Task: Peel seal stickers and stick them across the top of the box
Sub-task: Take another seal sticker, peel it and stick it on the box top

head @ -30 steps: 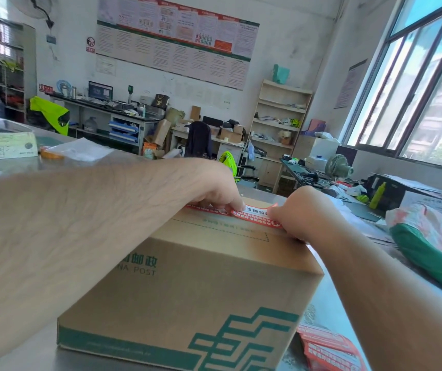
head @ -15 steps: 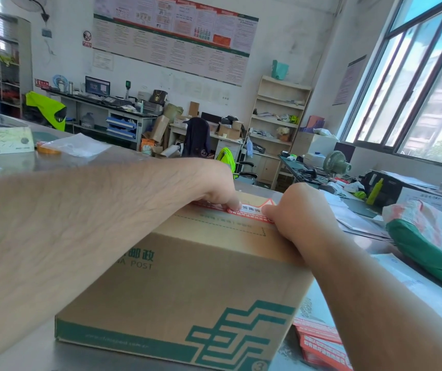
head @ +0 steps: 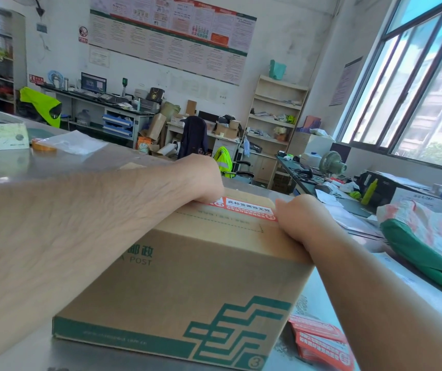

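Both grips press seal sticker (head: 249, 207) onto box (head: 187, 279): left hand (head: 201, 178), right hand (head: 301, 220); closure unclear.

The box (head: 187, 277) sits on the table (head: 54, 167) right before me. On its top, toward the far side, lies the seal sticker (head: 244, 207), between my 2 hands: my left hand (head: 201, 178) on its left end, my right hand (head: 303, 220) on its right end (fingertips hidden). A stack of stickers (head: 321, 341) lies on the table just right of the box's near corner, and a bag (head: 428, 236) lies farther right.
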`<action>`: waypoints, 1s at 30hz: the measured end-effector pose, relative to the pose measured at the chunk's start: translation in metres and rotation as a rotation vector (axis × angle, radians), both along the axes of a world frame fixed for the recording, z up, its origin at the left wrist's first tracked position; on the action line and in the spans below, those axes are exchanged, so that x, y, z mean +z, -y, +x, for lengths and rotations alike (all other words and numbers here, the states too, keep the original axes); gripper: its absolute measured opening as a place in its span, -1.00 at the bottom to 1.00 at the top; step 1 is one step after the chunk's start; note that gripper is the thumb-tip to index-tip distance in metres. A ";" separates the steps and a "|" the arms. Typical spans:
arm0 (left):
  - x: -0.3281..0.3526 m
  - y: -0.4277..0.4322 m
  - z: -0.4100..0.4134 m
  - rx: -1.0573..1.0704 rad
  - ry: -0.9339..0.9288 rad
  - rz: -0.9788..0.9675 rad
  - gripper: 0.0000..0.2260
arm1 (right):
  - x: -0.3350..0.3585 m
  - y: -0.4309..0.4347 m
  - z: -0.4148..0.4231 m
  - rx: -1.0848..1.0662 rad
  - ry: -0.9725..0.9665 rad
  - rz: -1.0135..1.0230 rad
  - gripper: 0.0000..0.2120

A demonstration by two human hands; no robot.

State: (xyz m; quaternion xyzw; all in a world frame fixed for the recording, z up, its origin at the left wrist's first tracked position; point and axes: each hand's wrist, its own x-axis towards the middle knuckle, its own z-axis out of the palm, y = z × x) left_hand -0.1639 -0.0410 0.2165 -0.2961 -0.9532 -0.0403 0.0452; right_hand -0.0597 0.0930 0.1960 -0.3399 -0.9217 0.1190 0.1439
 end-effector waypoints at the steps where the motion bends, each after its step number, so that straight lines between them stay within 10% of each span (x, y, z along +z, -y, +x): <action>1: 0.001 -0.001 0.001 0.001 0.006 -0.003 -0.65 | 0.004 0.000 -0.002 0.027 0.052 0.012 -0.77; 11: -0.005 -0.005 -0.008 0.014 0.022 0.012 -0.42 | 0.004 0.004 -0.007 0.021 0.086 -0.158 -0.53; 21: -0.009 -0.006 -0.012 0.022 0.053 0.042 -0.46 | 0.006 -0.008 0.013 0.010 -0.076 -0.689 -0.77; 30: -0.007 -0.001 -0.010 -0.028 0.122 0.038 -0.35 | 0.004 0.001 -0.002 -0.060 -0.021 -0.343 -0.56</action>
